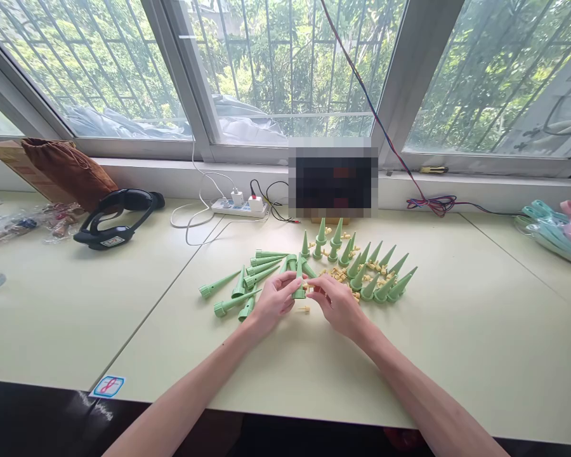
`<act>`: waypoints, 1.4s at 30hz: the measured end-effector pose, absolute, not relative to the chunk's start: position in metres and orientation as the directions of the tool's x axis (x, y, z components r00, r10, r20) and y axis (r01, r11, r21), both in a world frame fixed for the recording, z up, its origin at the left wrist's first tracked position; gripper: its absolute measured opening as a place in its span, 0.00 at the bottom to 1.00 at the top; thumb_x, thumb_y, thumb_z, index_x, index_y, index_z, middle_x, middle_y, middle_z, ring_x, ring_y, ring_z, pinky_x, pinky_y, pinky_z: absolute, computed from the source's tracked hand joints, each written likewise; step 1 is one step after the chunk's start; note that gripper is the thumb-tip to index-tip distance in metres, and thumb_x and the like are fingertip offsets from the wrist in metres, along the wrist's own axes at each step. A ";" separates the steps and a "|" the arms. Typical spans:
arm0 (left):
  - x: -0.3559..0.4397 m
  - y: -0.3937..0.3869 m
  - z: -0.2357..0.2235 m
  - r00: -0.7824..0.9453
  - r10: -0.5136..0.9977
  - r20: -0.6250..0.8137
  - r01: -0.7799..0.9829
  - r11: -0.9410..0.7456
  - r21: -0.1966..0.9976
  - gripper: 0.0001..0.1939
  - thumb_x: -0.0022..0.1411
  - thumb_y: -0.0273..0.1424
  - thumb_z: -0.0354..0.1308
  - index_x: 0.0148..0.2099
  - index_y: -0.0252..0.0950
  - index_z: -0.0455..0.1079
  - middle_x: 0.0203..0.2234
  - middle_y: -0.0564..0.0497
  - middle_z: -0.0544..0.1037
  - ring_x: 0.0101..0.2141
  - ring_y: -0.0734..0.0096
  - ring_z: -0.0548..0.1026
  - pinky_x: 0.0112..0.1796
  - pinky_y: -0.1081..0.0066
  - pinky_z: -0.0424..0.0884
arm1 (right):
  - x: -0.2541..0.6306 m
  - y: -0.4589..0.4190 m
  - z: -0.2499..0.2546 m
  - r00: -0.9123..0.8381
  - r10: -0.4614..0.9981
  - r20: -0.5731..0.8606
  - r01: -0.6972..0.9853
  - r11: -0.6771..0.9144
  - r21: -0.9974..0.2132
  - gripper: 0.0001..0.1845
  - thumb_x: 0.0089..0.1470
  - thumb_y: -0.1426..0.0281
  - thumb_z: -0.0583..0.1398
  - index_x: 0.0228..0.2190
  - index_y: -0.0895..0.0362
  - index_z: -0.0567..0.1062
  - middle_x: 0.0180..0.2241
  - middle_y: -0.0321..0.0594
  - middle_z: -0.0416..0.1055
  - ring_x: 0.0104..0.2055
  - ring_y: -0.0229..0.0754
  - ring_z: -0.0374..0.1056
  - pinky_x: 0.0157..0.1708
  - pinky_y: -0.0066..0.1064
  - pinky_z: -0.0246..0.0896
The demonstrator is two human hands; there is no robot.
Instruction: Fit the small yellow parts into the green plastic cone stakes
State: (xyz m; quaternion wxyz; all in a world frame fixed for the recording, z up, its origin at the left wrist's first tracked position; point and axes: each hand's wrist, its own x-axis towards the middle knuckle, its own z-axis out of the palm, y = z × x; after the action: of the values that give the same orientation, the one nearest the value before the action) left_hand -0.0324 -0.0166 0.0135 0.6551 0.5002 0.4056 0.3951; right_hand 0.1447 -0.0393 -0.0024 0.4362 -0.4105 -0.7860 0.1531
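My left hand (pixel 280 296) is closed around a green plastic plant watering spike (pixel 299 279), held with its tip up. Close against its right side, my right hand (pixel 335 299) pinches a small yellow plastic valve (pixel 306 286), which meets the spike near its wide end. A loose yellow valve (pixel 305 309) lies on the table just below the hands. Left of my left hand, several green spikes (pixel 226 306) lie on their sides. To the right, several more spikes (pixel 384 289) stand tips up, with a scatter of yellow valves (pixel 335 274) among them.
A power strip (pixel 240 207) with white cables sits at the back, beside a pixelated dark object (pixel 333 181). Black headphones (pixel 118 219) and a brown pouch (pixel 69 168) are at the left. Bundled cable (pixel 433 204) and teal plastic items (pixel 547 225) lie toward the right.
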 end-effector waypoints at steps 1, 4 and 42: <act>-0.032 -0.017 0.014 0.359 0.924 -0.132 -0.106 0.181 0.978 0.21 0.57 0.44 0.62 0.45 0.33 0.73 0.19 0.58 0.62 0.15 0.87 0.47 0.16 0.78 0.44 | 0.145 -0.040 -0.002 -0.279 0.783 0.555 0.514 0.611 -0.603 0.08 0.64 0.70 0.55 0.42 0.55 0.73 0.34 0.41 0.73 0.31 0.39 0.68 0.29 0.28 0.60; -0.031 -0.018 0.016 0.352 0.931 -0.097 -0.096 0.139 0.986 0.20 0.58 0.43 0.62 0.45 0.32 0.73 0.22 0.56 0.64 0.16 0.88 0.48 0.17 0.77 0.45 | 0.144 -0.041 -0.001 -0.265 0.796 0.544 0.520 0.593 -0.614 0.07 0.64 0.69 0.55 0.40 0.56 0.73 0.32 0.40 0.72 0.29 0.39 0.67 0.27 0.28 0.59; -0.029 -0.022 0.003 0.400 0.884 0.243 0.227 -0.353 0.908 0.17 0.63 0.38 0.57 0.50 0.34 0.73 0.24 0.53 0.71 0.22 0.77 0.64 0.25 0.75 0.61 | 0.142 -0.039 -0.003 -0.142 0.926 0.350 0.501 0.372 -0.781 0.21 0.64 0.64 0.51 0.20 0.55 0.56 0.16 0.29 0.51 0.18 0.33 0.46 0.21 0.29 0.41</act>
State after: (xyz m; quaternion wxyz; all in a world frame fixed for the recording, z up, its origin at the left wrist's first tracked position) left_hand -0.0288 -0.0215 0.0033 0.4202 0.7235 0.3836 0.3910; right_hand 0.1416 -0.0387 -0.0030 0.4223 -0.5007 -0.7125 0.2517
